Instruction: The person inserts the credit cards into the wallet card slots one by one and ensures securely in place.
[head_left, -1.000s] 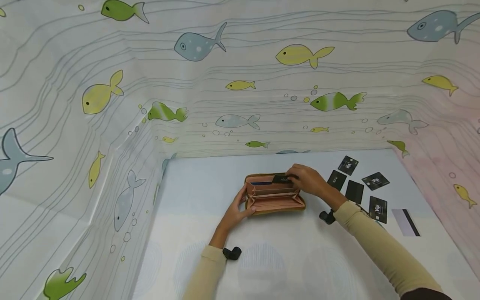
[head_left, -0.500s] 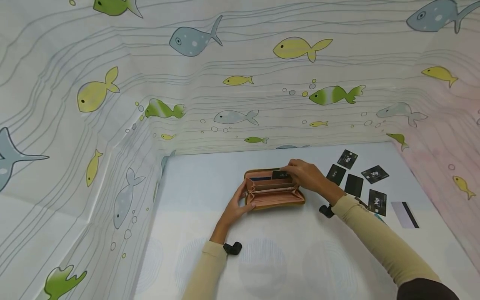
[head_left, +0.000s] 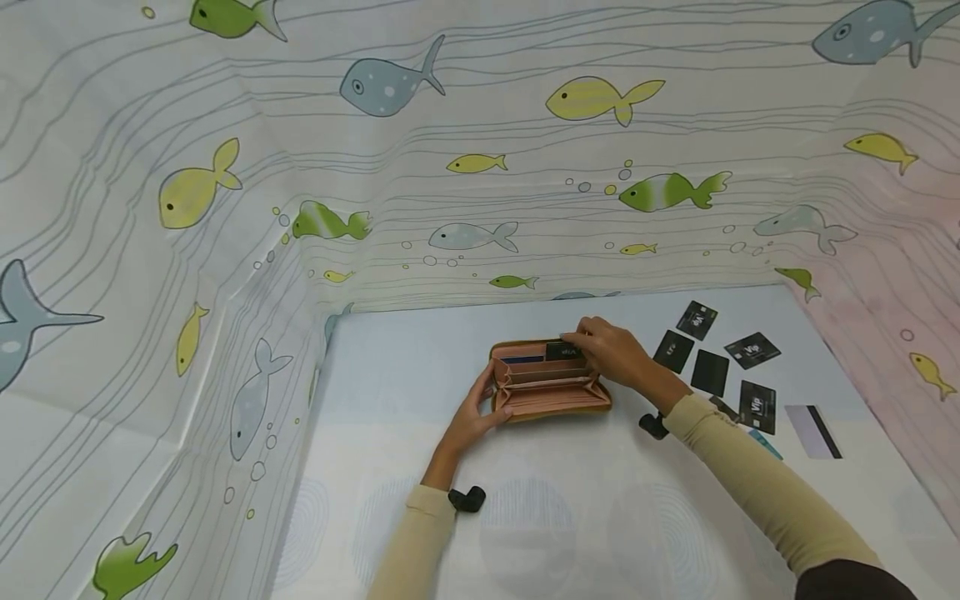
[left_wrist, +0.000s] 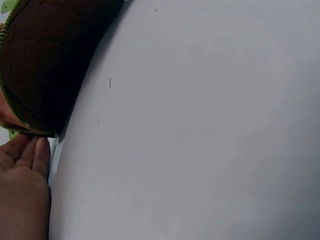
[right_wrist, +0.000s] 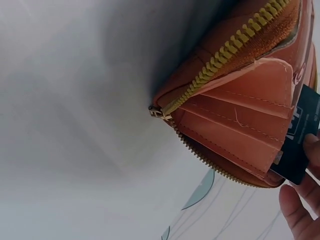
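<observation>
A brown zip-around wallet (head_left: 558,406) lies opened wide on the white table, its pinkish-tan compartments showing. My left hand (head_left: 467,421) grips its left end, thumb at the front corner. In the left wrist view, the fingers of that left hand (left_wrist: 22,180) meet the zipped corner of the quilted wallet (left_wrist: 40,65). At the back right of the wallet, my right hand (head_left: 617,354) pinches a black VIP card (head_left: 561,351) at the rear slots. The right wrist view shows thumb and fingers on this card (right_wrist: 295,150), partly behind the pocket edge. A dark blue card (head_left: 522,360) sits left of it.
Several black cards (head_left: 757,407) are spread on the table to the right, beyond my right forearm. A pale card with a dark stripe (head_left: 813,432) lies farthest right; a blue card (head_left: 767,443) shows partly beside the sleeve. A fish-patterned wall covering (head_left: 465,196) borders the table.
The black card in my right hand has straightened and shifted slightly right against the wallet's back slots. The left hand keeps its hold, and the head view has shifted a little.
</observation>
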